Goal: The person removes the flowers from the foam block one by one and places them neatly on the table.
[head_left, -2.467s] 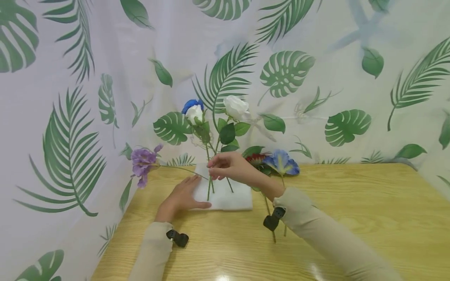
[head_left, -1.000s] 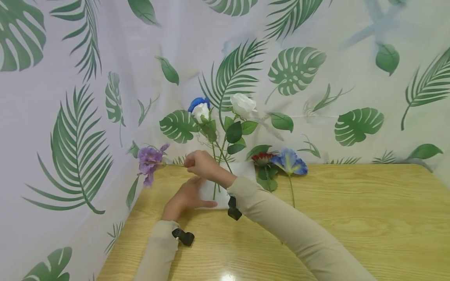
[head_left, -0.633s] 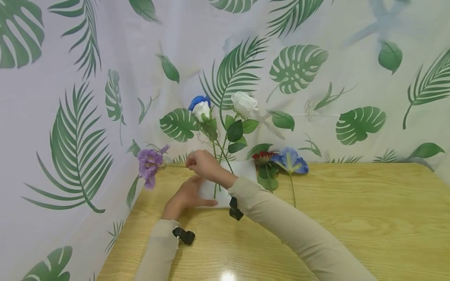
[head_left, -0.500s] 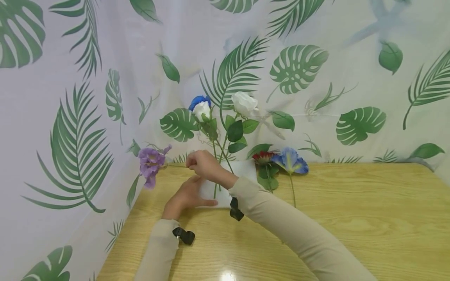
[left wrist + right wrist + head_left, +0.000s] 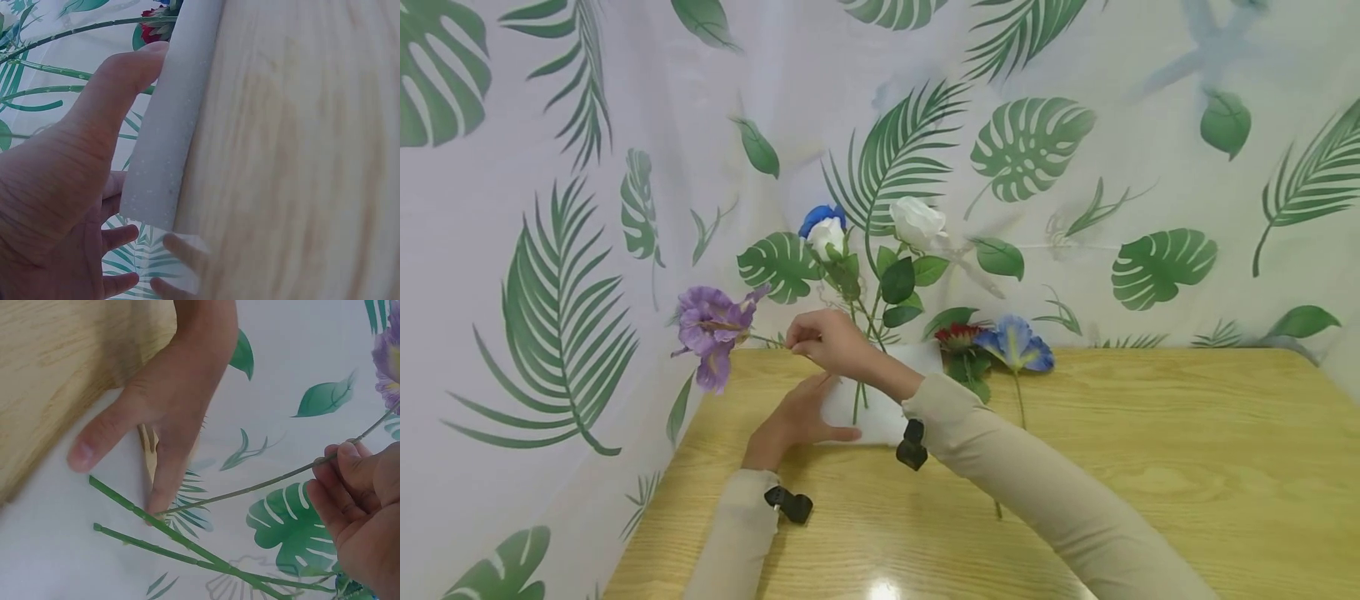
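1. Stem of the purple flower sits pinched between the thumb and fingers of my right hand; the bloom juts out just left of that hand, tilted sideways.
2. From the pinch, its lower part runs to the fingers of my left hand, at the edge of the white block; I cannot tell whether the tip is in the block or only beside it.
3. My left hand braces the block's left end, thumb on top by the near edge and spread wide from the straight fingers; it grips no stem.
4. To do this well, I judge that a pinch lower down, closer to my left hand, would bend this thin stem less; any pressure is best sent along the stem's own line, with the left hand bearing down against sliding.
5. Green stems meet the block close to both hands, below the white rose; my right wrist needs care there, since a low sweep could knock them.
6. My right forearm slants in from the right, across the block, its hand beyond the left one; my left forearm reaches nearly straight ahead, its hand low.
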Motion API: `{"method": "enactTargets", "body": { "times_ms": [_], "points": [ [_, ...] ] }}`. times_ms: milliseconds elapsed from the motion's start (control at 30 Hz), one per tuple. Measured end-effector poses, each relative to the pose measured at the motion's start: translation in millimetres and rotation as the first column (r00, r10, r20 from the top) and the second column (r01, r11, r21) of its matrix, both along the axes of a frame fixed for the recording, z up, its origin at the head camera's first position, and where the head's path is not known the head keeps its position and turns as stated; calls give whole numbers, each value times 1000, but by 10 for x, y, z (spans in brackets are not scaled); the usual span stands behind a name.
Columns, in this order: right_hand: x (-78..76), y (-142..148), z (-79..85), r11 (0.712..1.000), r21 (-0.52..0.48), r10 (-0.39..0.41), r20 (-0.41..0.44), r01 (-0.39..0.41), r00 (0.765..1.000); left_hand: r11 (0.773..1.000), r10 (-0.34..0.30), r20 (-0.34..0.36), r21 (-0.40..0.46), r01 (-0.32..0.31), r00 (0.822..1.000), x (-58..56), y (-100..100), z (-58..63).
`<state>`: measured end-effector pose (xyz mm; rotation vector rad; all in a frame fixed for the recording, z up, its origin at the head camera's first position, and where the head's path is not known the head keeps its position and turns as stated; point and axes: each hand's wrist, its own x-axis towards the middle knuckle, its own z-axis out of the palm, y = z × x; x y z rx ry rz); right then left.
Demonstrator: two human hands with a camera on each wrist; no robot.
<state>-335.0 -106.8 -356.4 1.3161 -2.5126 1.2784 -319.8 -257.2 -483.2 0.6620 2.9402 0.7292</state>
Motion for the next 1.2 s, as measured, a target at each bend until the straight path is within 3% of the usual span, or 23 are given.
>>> {"method": "enactTargets", "body": {
  "times_ms": [233,500,800,933,1200],
  "points": [
    [-37,170,74,999,-32,5,5,-5,1000,993,49,25,-108,-46,998,3,23,24],
    [-23,390,173,998,-61,-8,43,10,999,993,96,81,-70,-91,992,43,15,24],
    [9,661,264,989,-145,38,105,-23,994,993,105,80,-70,-100,991,42,32,7],
    [21,805,292,980,-195,62,158,-30,985,991,122,98,-71,-115,988,48,41,14],
    [69,1134,366,961,-273,53,291,30,955,993,121,112,-33,-118,986,81,41,48]
  ]
}}
